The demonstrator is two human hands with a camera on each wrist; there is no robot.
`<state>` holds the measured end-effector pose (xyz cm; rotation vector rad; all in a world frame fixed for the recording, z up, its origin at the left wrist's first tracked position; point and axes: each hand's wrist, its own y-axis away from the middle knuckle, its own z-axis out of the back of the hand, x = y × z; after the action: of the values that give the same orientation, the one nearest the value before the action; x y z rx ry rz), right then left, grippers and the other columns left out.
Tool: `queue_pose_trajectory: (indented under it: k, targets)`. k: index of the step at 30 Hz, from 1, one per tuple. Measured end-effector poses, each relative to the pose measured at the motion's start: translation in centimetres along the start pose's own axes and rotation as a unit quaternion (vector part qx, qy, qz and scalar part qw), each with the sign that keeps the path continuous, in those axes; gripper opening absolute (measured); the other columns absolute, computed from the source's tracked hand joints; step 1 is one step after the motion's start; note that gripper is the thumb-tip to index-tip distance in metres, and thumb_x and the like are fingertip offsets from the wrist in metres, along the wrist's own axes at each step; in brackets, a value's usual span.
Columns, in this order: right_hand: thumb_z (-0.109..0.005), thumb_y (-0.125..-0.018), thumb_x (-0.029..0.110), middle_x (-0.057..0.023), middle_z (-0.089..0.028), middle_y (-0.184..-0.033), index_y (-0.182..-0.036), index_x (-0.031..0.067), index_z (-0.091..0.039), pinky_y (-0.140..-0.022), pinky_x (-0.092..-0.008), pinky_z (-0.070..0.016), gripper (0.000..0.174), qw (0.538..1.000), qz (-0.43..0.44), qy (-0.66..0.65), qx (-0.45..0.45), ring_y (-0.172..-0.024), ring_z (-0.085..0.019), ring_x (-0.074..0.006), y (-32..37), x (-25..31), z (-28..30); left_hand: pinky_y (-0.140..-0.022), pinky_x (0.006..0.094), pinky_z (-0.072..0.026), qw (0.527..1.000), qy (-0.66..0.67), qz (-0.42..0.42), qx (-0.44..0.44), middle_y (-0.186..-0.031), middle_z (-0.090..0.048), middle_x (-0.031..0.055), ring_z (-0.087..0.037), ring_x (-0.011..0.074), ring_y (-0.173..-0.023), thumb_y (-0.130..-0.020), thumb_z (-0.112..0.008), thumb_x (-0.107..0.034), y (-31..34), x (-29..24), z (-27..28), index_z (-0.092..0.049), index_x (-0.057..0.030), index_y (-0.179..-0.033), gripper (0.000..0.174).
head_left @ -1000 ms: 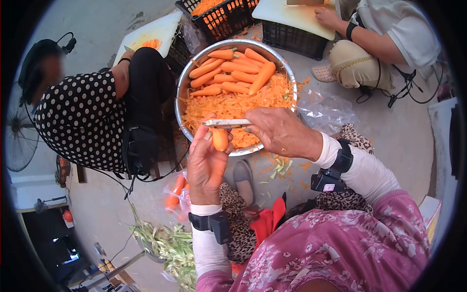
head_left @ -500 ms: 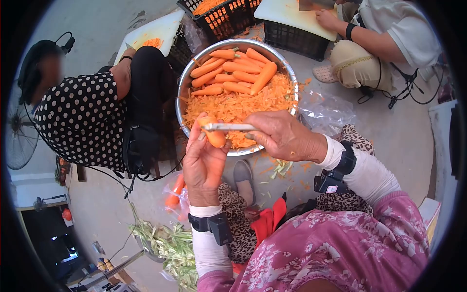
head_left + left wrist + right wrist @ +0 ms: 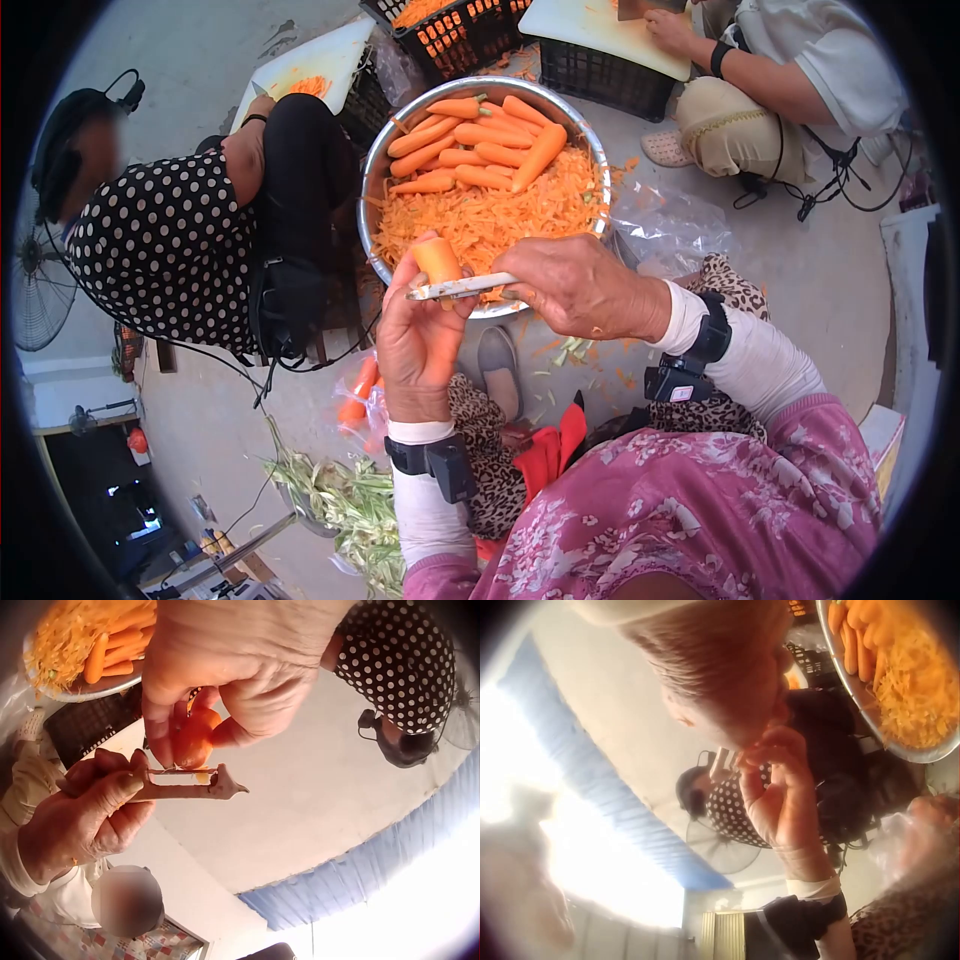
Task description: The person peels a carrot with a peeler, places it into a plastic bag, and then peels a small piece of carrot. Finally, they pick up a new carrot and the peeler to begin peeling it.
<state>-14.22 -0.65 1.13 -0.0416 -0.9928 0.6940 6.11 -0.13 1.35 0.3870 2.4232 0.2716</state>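
Note:
In the head view the left hand (image 3: 420,338) pinches a short carrot (image 3: 436,259) upright between thumb and fingers, over the near left rim of a metal basin (image 3: 366,215). The right hand (image 3: 585,287) grips a pale-handled peeler (image 3: 462,287), its head lying across the carrot's lower end. From the left wrist camera, the peeler (image 3: 184,792) touches the end of the carrot (image 3: 196,739), with thin scraps at the blade. Whole carrots (image 3: 541,158) lie on orange shreds (image 3: 480,222) in the basin. In the right wrist view the right hand hides most of the peeler.
Two people sit nearby, one in a dotted top (image 3: 160,245) at left, one in a white shirt (image 3: 825,65) at right. Cutting boards (image 3: 600,35) and black crates (image 3: 605,82) stand beyond the basin. Peelings (image 3: 365,520) and bagged carrots (image 3: 357,393) lie on the floor.
The carrot has turned in the left hand from slanting to nearly upright. The peeler has moved down from the carrot's upper part to its lower end.

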Motion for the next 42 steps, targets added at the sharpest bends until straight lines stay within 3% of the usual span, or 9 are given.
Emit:
queue_pose_trajectory:
  k: [5, 8, 14, 17, 24, 30, 35, 39, 42]
  targets:
    - [-0.058, -0.081, 0.006, -0.0143, -0.053, -0.075, -0.095, 0.0028, -0.054, -0.06, -0.0433, -0.0455, 0.015, 0.999, 0.005, 0.02, -0.029, -0.072, -0.057, -0.0367, 0.1, -1.1, -0.5, -0.074, 0.0371, -0.0526, 0.998, -0.024, 0.024, 0.053, -0.106, -0.057, 0.0125, -0.06, 0.0238, -0.088, -0.082, -0.056, -0.009, -0.3, -0.3, 0.9, -0.04, 0.002, -0.131, 0.052]
    - [-0.056, -0.082, 0.007, -0.0175, -0.051, -0.07, -0.095, 0.0024, -0.055, -0.058, -0.0454, -0.0437, 0.013, 0.991, -0.073, 0.106, -0.031, -0.069, -0.054, -0.0405, -0.3, -3.3, 0.4, -0.072, 0.0338, -0.0509, 0.992, -0.034, 0.064, 0.104, -0.107, -0.054, 0.0165, -0.056, 0.0275, -0.09, -0.079, -0.058, -0.01, 0.7, 0.1, 0.1, -0.037, 0.0034, -0.133, 0.059]
    - [-0.057, -0.083, 0.009, -0.0187, -0.053, -0.071, -0.086, 0.0018, -0.052, -0.061, -0.0456, -0.0446, 0.01, 0.991, -0.101, 0.021, -0.086, -0.074, -0.058, -0.0391, -0.8, -0.7, 1.4, -0.075, 0.038, -0.0492, 0.999, -0.019, 0.001, 0.035, -0.113, -0.055, 0.0117, -0.059, 0.0247, -0.091, -0.08, -0.056, -0.005, 0.3, -0.2, 0.3, -0.037, -0.003, -0.135, 0.058]
    - [-0.057, -0.082, 0.007, -0.0173, -0.054, -0.073, -0.091, 0.0018, -0.053, -0.062, -0.0447, -0.0454, 0.011, 0.997, -0.016, -0.031, -0.068, -0.075, -0.058, -0.0384, -0.6, -0.2, 0.7, -0.082, 0.0382, -0.0469, 1.0, -0.001, -0.011, 0.014, -0.115, -0.054, 0.0106, -0.058, 0.0226, -0.096, -0.08, -0.055, -0.004, 0.1, -0.2, 0.5, -0.037, -0.0041, -0.136, 0.059]
    - [-0.06, -0.081, 0.005, -0.0139, -0.058, -0.084, -0.103, 0.0024, -0.056, -0.066, -0.0392, -0.048, 0.022, 1.0, 0.007, -0.003, 0.012, -0.078, -0.06, -0.0334, -0.3, -0.7, 0.0, -0.094, 0.0404, -0.0439, 0.998, -0.042, -0.042, 0.016, -0.124, -0.051, 0.0113, -0.054, 0.0208, -0.107, -0.085, -0.056, -0.008, 0.1, 0.1, 0.3, -0.035, -0.0048, -0.139, 0.057]
    - [-0.059, -0.081, 0.004, -0.0151, -0.057, -0.083, -0.101, 0.0016, -0.055, -0.066, -0.0395, -0.048, 0.021, 0.999, 0.009, 0.004, 0.033, -0.078, -0.06, -0.0344, -0.1, -0.4, -0.1, -0.085, 0.0379, -0.0476, 0.998, -0.059, -0.023, 0.004, -0.117, -0.054, 0.0087, -0.056, 0.0193, -0.102, -0.083, -0.055, -0.003, 0.6, -0.1, -0.4, -0.038, -0.0045, -0.135, 0.055]
    - [-0.058, -0.081, 0.004, -0.0174, -0.056, -0.08, -0.1, 0.0014, -0.055, -0.064, -0.0402, -0.0468, 0.019, 0.995, 0.0, 0.069, -0.07, -0.077, -0.059, -0.036, -0.3, -1.3, -0.3, -0.084, 0.0384, -0.0491, 0.997, -0.07, -0.004, 0.029, -0.116, -0.054, 0.0096, -0.057, 0.0199, -0.102, -0.085, -0.056, -0.004, 0.9, 0.0, 0.7, -0.038, -0.004, -0.135, 0.053]
    - [-0.057, -0.082, 0.005, -0.0188, -0.056, -0.078, -0.099, 0.0014, -0.055, -0.063, -0.0402, -0.046, 0.017, 0.989, -0.08, 0.109, -0.054, -0.076, -0.059, -0.0359, -0.5, -1.9, 0.4, -0.085, 0.0421, -0.0499, 0.996, -0.086, -0.012, 0.033, -0.121, -0.053, 0.0121, -0.058, 0.0251, -0.103, -0.083, -0.059, -0.007, 0.8, 0.1, -0.1, -0.036, -0.0043, -0.136, 0.058]
    - [-0.056, -0.084, 0.009, -0.0182, -0.054, -0.072, -0.096, 0.0024, -0.052, -0.06, -0.0472, -0.0442, 0.014, 0.988, -0.101, 0.048, -0.109, -0.071, -0.056, -0.0408, -0.9, -0.9, 0.9, -0.087, 0.0419, -0.0492, 0.997, -0.062, -0.04, 0.024, -0.123, -0.052, 0.0132, -0.057, 0.0256, -0.105, -0.083, -0.058, -0.006, 0.7, -0.1, 0.0, -0.034, -0.0049, -0.138, 0.06]
